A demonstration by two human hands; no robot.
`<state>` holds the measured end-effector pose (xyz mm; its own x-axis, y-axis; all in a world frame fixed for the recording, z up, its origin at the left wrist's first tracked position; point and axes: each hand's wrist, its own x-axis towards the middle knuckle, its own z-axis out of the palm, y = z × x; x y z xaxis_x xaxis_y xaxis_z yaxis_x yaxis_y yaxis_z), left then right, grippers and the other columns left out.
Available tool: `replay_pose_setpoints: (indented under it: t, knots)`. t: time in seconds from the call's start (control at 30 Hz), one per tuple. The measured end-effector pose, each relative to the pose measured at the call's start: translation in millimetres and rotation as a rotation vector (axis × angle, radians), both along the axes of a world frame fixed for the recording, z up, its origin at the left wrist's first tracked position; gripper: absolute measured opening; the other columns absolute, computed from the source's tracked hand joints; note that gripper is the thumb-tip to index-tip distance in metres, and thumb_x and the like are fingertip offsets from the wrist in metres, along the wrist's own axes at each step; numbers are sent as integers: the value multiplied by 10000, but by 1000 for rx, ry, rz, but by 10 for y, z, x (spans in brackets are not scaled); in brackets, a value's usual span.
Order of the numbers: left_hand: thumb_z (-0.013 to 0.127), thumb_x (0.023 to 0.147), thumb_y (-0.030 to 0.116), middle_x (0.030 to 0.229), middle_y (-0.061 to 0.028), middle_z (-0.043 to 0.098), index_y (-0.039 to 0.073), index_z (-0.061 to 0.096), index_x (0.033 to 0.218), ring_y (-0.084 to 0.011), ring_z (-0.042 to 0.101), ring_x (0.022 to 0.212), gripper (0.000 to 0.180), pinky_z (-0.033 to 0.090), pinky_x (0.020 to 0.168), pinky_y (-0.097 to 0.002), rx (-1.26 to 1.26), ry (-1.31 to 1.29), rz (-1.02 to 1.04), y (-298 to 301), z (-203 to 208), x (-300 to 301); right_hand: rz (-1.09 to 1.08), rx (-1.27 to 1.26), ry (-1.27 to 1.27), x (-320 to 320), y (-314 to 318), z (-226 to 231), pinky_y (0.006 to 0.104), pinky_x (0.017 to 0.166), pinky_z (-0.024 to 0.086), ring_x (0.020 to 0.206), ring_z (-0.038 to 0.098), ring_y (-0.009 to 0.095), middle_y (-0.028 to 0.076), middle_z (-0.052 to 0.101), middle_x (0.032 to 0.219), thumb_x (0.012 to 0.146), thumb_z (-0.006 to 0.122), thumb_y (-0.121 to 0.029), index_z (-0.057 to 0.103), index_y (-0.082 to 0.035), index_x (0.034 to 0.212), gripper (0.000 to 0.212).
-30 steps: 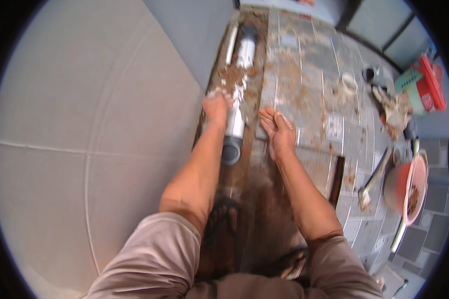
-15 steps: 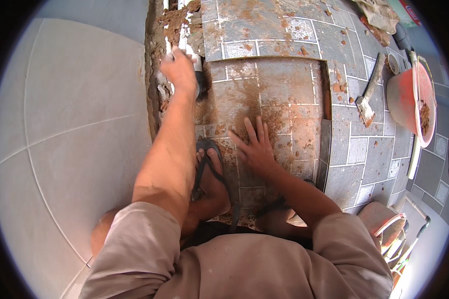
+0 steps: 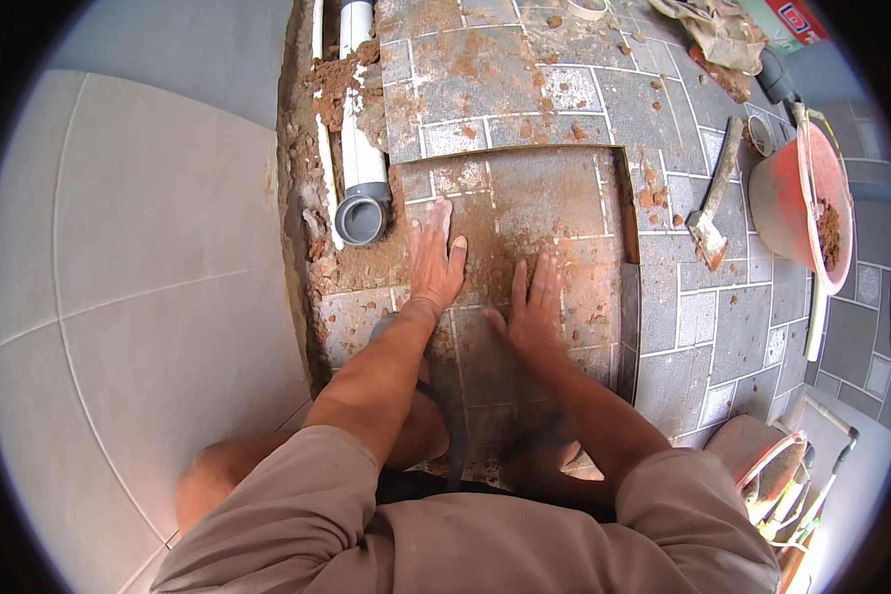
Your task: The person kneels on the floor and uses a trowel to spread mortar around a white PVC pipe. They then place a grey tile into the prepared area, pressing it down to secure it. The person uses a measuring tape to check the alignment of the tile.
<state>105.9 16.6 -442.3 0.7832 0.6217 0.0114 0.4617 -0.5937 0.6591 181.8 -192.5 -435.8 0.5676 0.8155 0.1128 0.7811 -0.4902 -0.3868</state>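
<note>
My left hand (image 3: 436, 257) lies open and flat on a dirt-covered tiled slab (image 3: 549, 193), fingers pointing away from me. Beside it, also on the slab, my right hand (image 3: 537, 312) is spread with its palm down. Neither hand holds anything. Just left of my left hand, a white pipe (image 3: 361, 148) with a grey open-mouthed fitting (image 3: 360, 218) runs along a soil-filled channel. Brown soil (image 3: 345, 84) lies across part of the pipe. Loose dirt and small clods are scattered over the slab, around my fingers.
A hammer-like tool with a wooden handle (image 3: 725, 168) lies on the paving to the right. Past it, a pinkish bucket (image 3: 787, 198) containing soil leans over. Another bucket (image 3: 738, 445) stands near right. A tiled wall (image 3: 158, 208) rises on the left.
My left hand has come from over the white pipe, fingers curled, down onto the slab with fingers straightened. My right hand stays flat on the slab. The view has shifted slightly.
</note>
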Motion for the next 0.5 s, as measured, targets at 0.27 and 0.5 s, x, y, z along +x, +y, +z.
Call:
replay_pose_setpoints:
  t: [0.27, 0.5]
  knots:
    - [339, 1072, 339, 1690, -182, 339, 17, 335, 1626, -348, 209, 1605, 641, 95, 1310, -490, -111, -13, -78, 62, -21, 90, 197, 207, 47, 477, 1145, -198, 526, 1267, 273, 1520, 376, 376, 236, 447, 1595, 1009, 598, -277, 459, 20, 1530, 617]
    - [258, 1135, 327, 1601, -191, 464, -6, 482, 1544, -344, 420, 1472, 573, 270, 1261, -430, -832, -441, 622, -980, 513, 382, -83, 606, 964, 93, 714, -67, 452, 1226, 356, 1424, 503, 349, 168, 556, 1529, 1107, 435, -245, 554, 6, 1474, 460]
